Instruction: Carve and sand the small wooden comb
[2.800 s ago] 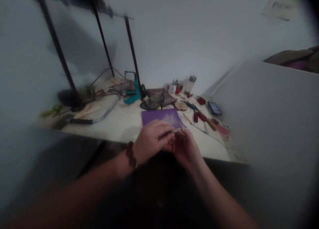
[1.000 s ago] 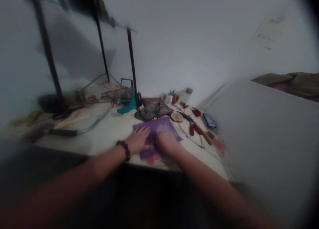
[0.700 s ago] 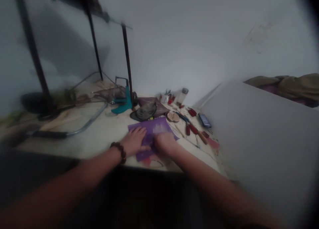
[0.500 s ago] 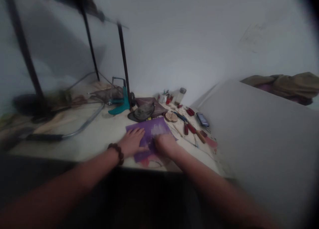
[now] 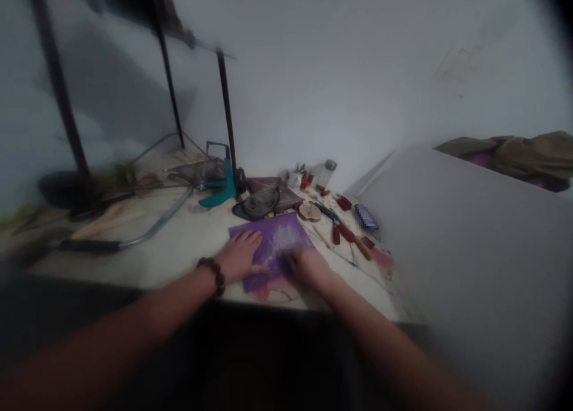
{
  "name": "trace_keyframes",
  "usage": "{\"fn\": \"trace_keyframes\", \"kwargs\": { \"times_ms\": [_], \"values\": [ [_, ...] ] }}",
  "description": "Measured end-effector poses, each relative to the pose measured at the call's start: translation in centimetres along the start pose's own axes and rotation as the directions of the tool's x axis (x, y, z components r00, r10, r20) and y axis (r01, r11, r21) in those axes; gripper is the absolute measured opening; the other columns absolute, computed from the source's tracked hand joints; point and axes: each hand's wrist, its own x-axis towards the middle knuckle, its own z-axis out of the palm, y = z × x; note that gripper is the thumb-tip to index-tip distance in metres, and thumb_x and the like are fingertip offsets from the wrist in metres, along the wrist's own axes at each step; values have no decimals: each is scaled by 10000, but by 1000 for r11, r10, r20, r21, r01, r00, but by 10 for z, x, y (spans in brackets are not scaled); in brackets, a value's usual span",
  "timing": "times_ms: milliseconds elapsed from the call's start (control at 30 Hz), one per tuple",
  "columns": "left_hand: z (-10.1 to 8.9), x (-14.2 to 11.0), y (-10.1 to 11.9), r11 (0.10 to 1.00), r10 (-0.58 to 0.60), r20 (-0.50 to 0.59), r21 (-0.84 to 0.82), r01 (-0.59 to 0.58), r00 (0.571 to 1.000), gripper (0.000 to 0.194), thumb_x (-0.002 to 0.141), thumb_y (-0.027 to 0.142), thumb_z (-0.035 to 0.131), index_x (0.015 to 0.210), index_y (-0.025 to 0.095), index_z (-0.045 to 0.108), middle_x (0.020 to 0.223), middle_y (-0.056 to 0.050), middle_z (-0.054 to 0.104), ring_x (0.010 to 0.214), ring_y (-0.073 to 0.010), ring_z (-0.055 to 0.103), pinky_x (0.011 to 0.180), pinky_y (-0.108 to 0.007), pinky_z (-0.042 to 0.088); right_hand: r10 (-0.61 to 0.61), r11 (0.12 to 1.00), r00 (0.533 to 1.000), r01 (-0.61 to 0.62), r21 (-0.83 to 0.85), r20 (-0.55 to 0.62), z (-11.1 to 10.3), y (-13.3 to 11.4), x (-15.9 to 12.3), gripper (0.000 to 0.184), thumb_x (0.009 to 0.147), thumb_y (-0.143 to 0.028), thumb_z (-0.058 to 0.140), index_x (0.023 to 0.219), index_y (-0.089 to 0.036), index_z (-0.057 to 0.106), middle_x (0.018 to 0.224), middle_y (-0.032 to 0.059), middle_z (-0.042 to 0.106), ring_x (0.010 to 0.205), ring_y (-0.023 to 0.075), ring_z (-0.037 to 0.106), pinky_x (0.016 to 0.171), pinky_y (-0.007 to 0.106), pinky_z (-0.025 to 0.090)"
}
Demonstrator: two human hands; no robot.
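Observation:
A purple sheet (image 5: 280,238) dusted with pale powder lies on the workbench near its front edge. My left hand (image 5: 239,257), with a bead bracelet at the wrist, rests flat on the sheet's left part, fingers spread. My right hand (image 5: 308,265) presses down on the sheet's lower right part with its fingers curled; what is under them is hidden. A reddish piece (image 5: 268,290) shows under the sheet's near edge.
Beyond the sheet lie a dark pouch (image 5: 262,201), a teal clamp (image 5: 219,191), a round wooden piece (image 5: 310,212), red-handled tools (image 5: 344,232) and a small jar (image 5: 326,173). A saw frame (image 5: 147,227) lies left. Black stand legs (image 5: 226,119) rise behind. A white panel (image 5: 470,250) stands right.
Earlier both hands were held together above the bench edge. They have come down onto the purple sheet, and in the last half second my right hand has slid slightly toward me and to the right.

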Motion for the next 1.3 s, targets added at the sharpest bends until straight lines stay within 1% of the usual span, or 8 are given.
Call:
{"fn": "trace_keyframes", "kwargs": {
  "times_ms": [200,267,433,567,633,800,1033,1300],
  "values": [
    [2,2,-1,999,-14,28,29,13,1000,1018,962,790,656,1746,167,472,1823,-202,400,1697,-446,334,1364,-605,225,2,998,1000,-2,56,-10,-8,-26,60,399,1166,-391,508,1252,-167,826,1202,164,849,1069,244,795,882,273,521],
    [3,2,-2,1000,-6,12,24,6,1000,1012,960,794,657,1741,174,482,1813,-209,416,1691,-450,344,1364,-610,229,-2,998,1000,2,60,-14,-10,-31,67,408,1172,-389,493,1286,-166,816,1232,163,844,1086,237,793,877,266,518],
    [6,1,-4,1000,-3,-13,12,3,1000,1022,953,822,647,1745,198,480,1812,-215,417,1681,-460,361,1359,-607,237,6,999,1000,-6,34,-2,-3,-9,26,442,1183,-407,472,1183,-168,843,1158,163,852,1030,240,791,867,282,517],
    [5,1,-4,1000,-7,-2,12,7,1000,1059,942,840,647,1755,188,460,1820,-217,400,1680,-466,359,1354,-609,242,-18,999,1000,18,29,1,-3,13,-2,363,1153,-393,555,1117,-197,858,1169,123,855,1041,218,774,894,268,500],
    [3,1,-4,1000,-12,9,17,12,1000,1064,944,834,649,1755,174,455,1821,-219,396,1679,-467,360,1351,-610,245,-33,999,999,33,26,-6,-6,17,-2,351,1134,-429,600,1104,-201,865,1167,118,856,1043,216,767,904,264,493],
    [3,1,-3,1000,-9,12,15,9,1000,1073,936,838,652,1757,177,450,1819,-206,409,1690,-448,348,1357,-590,238,-40,999,999,40,-5,-3,-16,17,12,504,1143,-568,549,1085,-198,886,1079,131,866,943,222,767,827,273,496],
    [5,1,-6,1000,-9,10,21,8,1000,1100,926,858,647,1763,177,437,1831,-197,389,1695,-445,338,1356,-592,243,-36,998,999,37,-53,21,-18,22,10,431,1106,-490,593,987,-219,907,995,146,871,903,261,788,826,308,515],
    [-2,0,3,999,-12,26,52,11,1000,1089,940,876,610,1766,188,437,1817,-183,425,1691,-427,348,1354,-574,255,-57,998,998,57,6,17,-10,0,36,527,1156,-509,505,1123,-151,890,1145,197,858,1021,277,789,882,309,504]
  ]
}}
